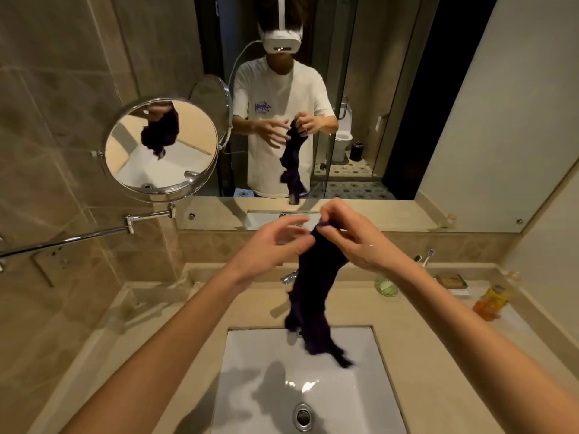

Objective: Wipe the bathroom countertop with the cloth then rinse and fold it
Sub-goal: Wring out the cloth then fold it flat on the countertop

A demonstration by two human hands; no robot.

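Right, cloth [313, 296] is airborne over the sink [250, 386]: one dark piece, bunched into a rope, top end pinched in the right hand [347, 236], tail dangling well below the fingers to just above the basin. Left hand [275, 242] sits just beside that pinch, fingers spread and relaxed, gripping nothing; fingertips close to the fabric, can't tell if they touch.

Handling, my read: soft, limp, no stiffness at all, light. Looks twisted and clingy, likely wet, so it'll sag and stick to itself rather than fall flat. Not fragile, not slippery enough to worry about. To fold it, take a second hold at a top corner next to the right fingers, pull the two corners apart, let the rest hang and shake out.

Count: one cloth, two hands, one sink, one tap [289, 277] behind the cloth. On the counter [423, 339] right of the fingers: one green dish [386, 287], one orange bottle [492, 303], two toothbrushes [427, 257].
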